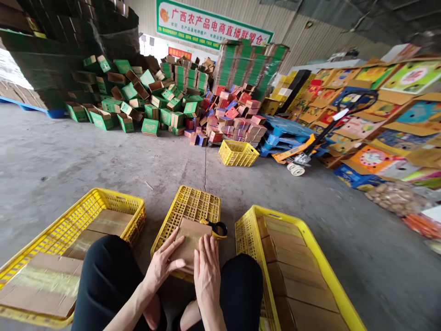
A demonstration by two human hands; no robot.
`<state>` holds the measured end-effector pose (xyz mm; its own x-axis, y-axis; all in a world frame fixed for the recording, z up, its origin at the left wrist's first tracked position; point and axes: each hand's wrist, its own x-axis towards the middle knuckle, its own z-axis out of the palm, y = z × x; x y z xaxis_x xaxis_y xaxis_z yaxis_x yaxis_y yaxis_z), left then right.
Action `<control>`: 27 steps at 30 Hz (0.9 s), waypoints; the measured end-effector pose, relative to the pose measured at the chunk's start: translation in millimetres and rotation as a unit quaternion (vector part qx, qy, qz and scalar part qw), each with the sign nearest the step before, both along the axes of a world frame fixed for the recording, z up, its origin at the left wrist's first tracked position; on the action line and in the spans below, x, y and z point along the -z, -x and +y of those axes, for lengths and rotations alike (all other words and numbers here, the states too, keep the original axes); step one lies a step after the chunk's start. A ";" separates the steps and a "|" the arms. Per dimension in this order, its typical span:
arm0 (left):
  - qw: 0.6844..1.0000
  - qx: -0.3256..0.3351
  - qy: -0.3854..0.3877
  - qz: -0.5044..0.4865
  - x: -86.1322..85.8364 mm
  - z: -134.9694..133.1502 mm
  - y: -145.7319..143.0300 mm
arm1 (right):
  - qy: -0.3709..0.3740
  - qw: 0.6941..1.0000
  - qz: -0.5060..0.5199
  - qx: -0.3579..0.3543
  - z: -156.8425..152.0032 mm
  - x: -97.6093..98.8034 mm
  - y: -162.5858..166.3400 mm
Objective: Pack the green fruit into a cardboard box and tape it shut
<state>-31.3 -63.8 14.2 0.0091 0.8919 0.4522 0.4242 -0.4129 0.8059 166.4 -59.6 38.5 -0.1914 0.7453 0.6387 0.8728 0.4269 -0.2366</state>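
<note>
A small brown cardboard box (189, 240) with clear tape across its top rests on an upturned yellow crate (201, 202) between my knees. My left hand (164, 258) lies on the box's left side, fingers spread over the top edge. Along the right side, my right hand (206, 266) presses its outstretched fingers flat against the cardboard. Just beyond the box, a tape dispenser (217, 228) with a black ring sits on the crate, partly hidden by the box.
Left and right of me stand yellow crates, the left crate (138, 207) and right crate (312, 234), both holding taped boxes. Farther off are another yellow crate (238, 154), heaped green cartons (149, 126), blue pallets (285, 131) and a pallet jack (299, 154).
</note>
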 end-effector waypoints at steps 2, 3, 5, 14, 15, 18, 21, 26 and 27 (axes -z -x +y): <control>1.000 -0.016 -0.011 -0.017 3.3 -0.4 -4.2 | 0.007 1.000 -0.017 -0.018 -0.6 -5.7 -0.3; 0.999 -0.022 -0.018 -0.027 4.2 -0.5 -6.2 | 0.017 0.999 -0.023 -0.028 -0.5 -8.9 -0.4; 0.998 -0.034 -0.029 -0.044 4.6 -0.2 -8.7 | 0.041 0.998 -0.028 -0.044 0.8 -15.6 0.6; 0.998 -0.049 -0.027 -0.033 -3.1 3.6 -7.4 | 0.064 0.992 -0.011 -0.112 21.8 -33.9 20.0; 0.998 -0.048 -0.031 -0.032 -3.4 3.8 -7.2 | 0.067 0.991 -0.012 -0.117 24.1 -34.5 21.7; 0.998 -0.047 -0.040 -0.032 -2.2 4.6 -6.6 | 0.081 0.986 -0.014 -0.143 30.6 -37.5 25.0; 0.997 -0.042 -0.045 -0.037 1.2 5.6 -6.2 | 0.098 0.980 -0.018 -0.175 37.2 -44.7 26.7; 0.997 -0.035 -0.045 -0.045 4.7 7.2 -6.3 | 0.129 0.971 -0.029 -0.197 45.5 -61.4 31.0; 0.997 -0.035 -0.045 -0.046 4.2 7.3 -6.2 | 0.134 0.971 -0.034 -0.197 45.9 -63.5 31.9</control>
